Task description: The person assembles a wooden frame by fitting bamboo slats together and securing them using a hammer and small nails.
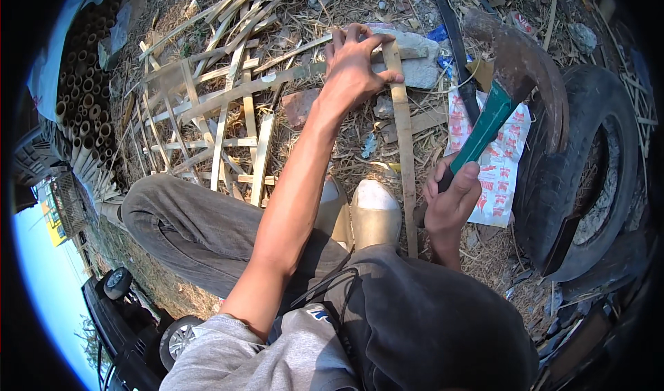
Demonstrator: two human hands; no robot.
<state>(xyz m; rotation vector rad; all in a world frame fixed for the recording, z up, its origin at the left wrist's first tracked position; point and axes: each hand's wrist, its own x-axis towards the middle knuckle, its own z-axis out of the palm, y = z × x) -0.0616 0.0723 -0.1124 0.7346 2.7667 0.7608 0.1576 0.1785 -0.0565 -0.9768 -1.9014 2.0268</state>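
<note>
My left hand [354,66] reaches forward with its thumb and index finger around the upper end of an upright bamboo strip [401,121]. That end lies by a pale stone [417,62]. The strip runs back toward me, past my right shoe. My right hand [453,201] is closed around the black lower end of a hammer's green handle. The hammer [492,117] is raised, its rusty, curved head up and to the right. Left of my left hand lies a lattice of crossed bamboo strips [228,100], with a long strip running from it under that hand.
A worn tyre [536,183] lies to the right, beside a white printed sheet [494,173]. A long black flat piece [453,38] lies beyond the sheet. Cut bamboo tubes [86,107] are stacked at far left. A reddish brick [301,107] is near the lattice.
</note>
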